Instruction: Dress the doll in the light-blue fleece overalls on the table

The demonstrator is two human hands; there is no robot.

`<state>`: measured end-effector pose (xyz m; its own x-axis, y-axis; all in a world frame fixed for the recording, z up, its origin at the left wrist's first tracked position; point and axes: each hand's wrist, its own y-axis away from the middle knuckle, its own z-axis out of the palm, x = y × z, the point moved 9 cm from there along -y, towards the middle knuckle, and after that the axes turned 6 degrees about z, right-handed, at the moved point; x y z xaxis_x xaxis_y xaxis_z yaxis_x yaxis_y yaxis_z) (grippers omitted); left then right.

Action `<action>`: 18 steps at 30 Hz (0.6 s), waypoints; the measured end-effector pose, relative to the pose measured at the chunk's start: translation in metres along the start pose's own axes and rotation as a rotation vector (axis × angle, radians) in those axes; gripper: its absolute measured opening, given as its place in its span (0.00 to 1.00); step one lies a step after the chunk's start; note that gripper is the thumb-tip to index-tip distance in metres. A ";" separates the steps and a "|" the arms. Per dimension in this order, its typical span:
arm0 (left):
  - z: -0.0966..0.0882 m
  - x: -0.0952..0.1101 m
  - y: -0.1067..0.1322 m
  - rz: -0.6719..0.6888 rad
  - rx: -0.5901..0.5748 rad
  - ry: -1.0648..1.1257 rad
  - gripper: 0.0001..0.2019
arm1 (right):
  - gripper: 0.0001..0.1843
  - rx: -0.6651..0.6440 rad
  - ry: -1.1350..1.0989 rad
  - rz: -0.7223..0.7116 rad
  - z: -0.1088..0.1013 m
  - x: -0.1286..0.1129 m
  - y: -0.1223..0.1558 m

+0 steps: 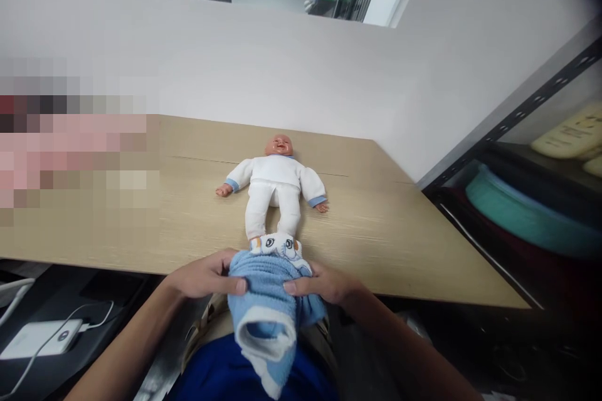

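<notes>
My left hand [209, 276] grips the left side of a fluffy blue baby garment [270, 288], its thumb lying on top. My right hand [324, 282] pinches the opposite side in the same way. White trim edges a round opening that faces me, and a white panel with embroidered eyes lies at the far end. Whether it is a top or trousers, I cannot tell. Beyond it a baby doll [277, 178] in white clothes with blue cuffs lies on its back, arms spread. The garment covers the doll's feet from view; whether they are inside it is hidden.
The doll lies on a wooden table [385, 232] against a white partition [235, 69]. To the right stands a dark metal shelf [508, 100] with a teal basin [517, 213]. A white power bank [42, 338] with a cable sits at lower left. The far left is pixelated.
</notes>
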<state>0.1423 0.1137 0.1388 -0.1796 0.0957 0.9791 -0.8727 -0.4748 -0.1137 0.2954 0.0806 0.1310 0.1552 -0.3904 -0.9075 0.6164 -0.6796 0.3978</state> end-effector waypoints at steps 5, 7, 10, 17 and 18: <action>-0.010 -0.009 -0.003 -0.035 0.201 0.091 0.29 | 0.29 -0.147 -0.021 -0.104 0.016 -0.011 -0.006; -0.008 -0.013 -0.003 -0.055 0.214 0.132 0.28 | 0.30 -0.210 0.013 -0.143 0.022 -0.015 -0.009; -0.009 -0.013 -0.002 -0.051 0.278 0.133 0.27 | 0.44 -0.222 -0.012 -0.165 0.021 -0.018 -0.015; 0.002 0.000 0.001 -0.029 0.270 0.075 0.29 | 0.33 -0.082 0.068 -0.200 0.022 -0.045 -0.008; 0.004 0.004 0.003 -0.018 0.253 0.061 0.29 | 0.32 -0.030 0.090 -0.210 0.020 -0.051 -0.004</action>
<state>0.1409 0.1097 0.1430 -0.1990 0.1548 0.9677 -0.7360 -0.6756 -0.0433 0.2692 0.0909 0.1781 0.0880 -0.1843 -0.9789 0.6647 -0.7211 0.1955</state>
